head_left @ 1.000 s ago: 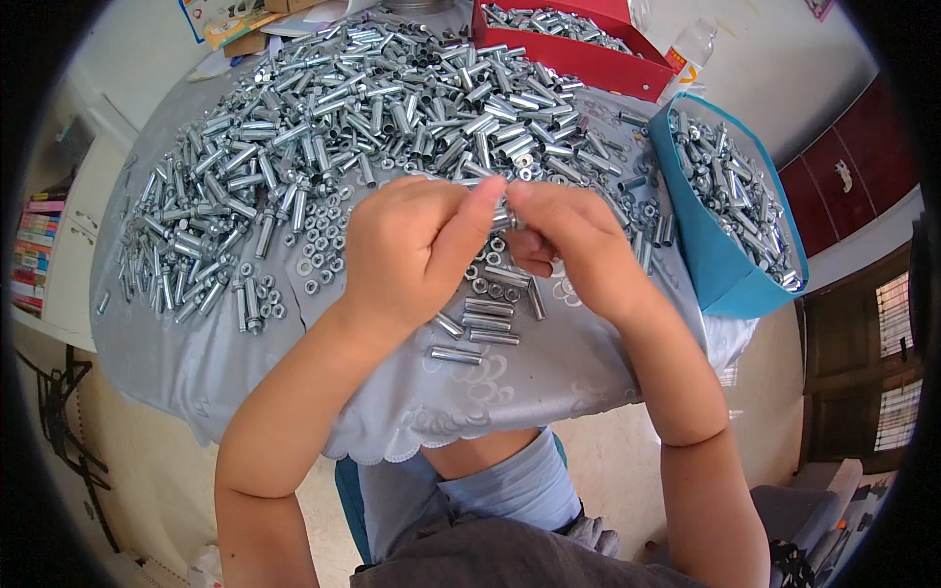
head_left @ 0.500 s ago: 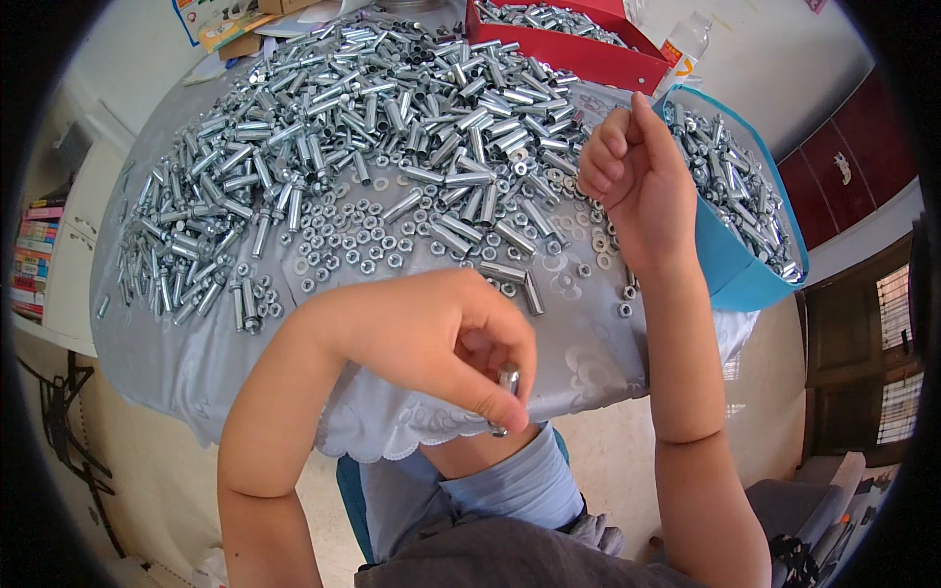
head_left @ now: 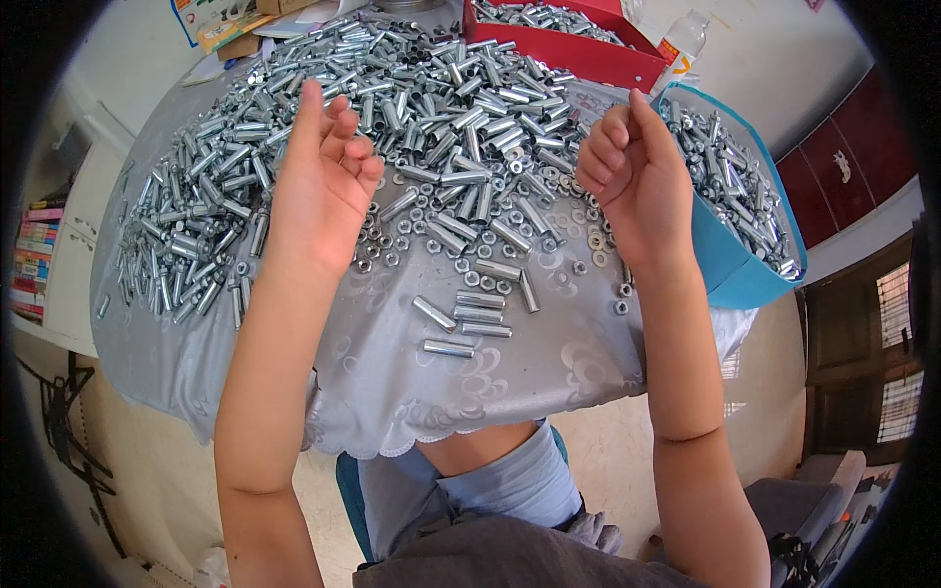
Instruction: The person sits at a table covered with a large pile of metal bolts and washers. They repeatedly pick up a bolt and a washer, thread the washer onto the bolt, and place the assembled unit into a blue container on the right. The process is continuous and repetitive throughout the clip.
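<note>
My left hand [head_left: 328, 191] is raised over the left part of the table, palm turned inward, thumb up and fingers loosely bent. Nothing shows in it. My right hand [head_left: 642, 181] is held up beside the blue bin [head_left: 740, 279], its fingers half curled and apart from the thumb, with no part visible in it. Between the hands lie loose hex nuts [head_left: 404, 243] and washers [head_left: 596, 240]. Closer to me, several shiny metal sleeves [head_left: 480, 300] lie on the cloth, some side by side. A large heap of metal sleeves [head_left: 392, 103] spreads behind my hands.
Assembled sleeve anchor bolts [head_left: 735, 186] fill the blue bin at the right. A red box [head_left: 578, 56] of metal parts stands at the back, near a clear plastic bottle [head_left: 686, 44]. More bolts [head_left: 181, 245] are piled at the left. A grey patterned tablecloth [head_left: 549, 377] covers the table.
My left hand has moved up and left from the table's near edge and opened. The metal piece it pinched is no longer in it. My right hand has stayed nearly still.
</note>
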The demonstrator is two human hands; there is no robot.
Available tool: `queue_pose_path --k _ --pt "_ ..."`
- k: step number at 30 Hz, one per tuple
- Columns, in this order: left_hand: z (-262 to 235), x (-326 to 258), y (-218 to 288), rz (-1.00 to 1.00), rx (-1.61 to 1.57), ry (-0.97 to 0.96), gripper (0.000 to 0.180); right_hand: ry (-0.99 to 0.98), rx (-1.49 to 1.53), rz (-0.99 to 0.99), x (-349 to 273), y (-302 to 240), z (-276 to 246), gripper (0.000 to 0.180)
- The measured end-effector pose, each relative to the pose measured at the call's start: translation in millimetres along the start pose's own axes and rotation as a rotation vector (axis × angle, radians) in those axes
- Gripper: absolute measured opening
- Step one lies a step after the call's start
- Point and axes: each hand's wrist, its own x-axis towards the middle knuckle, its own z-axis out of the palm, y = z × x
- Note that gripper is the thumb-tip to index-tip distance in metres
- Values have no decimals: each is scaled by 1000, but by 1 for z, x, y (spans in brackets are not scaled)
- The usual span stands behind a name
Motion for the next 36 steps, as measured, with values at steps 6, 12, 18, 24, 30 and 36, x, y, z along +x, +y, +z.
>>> queue_pose_path --k 6,12,18,24,30,36 --pt "13 -11 -9 16 561 74 22 8 28 -13 1 -2 -5 34" --pt "12 -21 -22 258 1301 -427 18 21 52 -20 5 -2 -12 32" --pt "10 -23 -29 670 1734 -432 21 27 59 -15 5 -4 -13 31" --pt "5 -20 -39 597 1685 -412 18 55 44 -29 6 -3 -11 30" --pt "3 -18 -40 559 1701 -426 18 75 54 -27 7 -3 -12 30" --pt "7 -18 -48 653 1688 -358 20 86 70 -51 8 -5 -16 29"
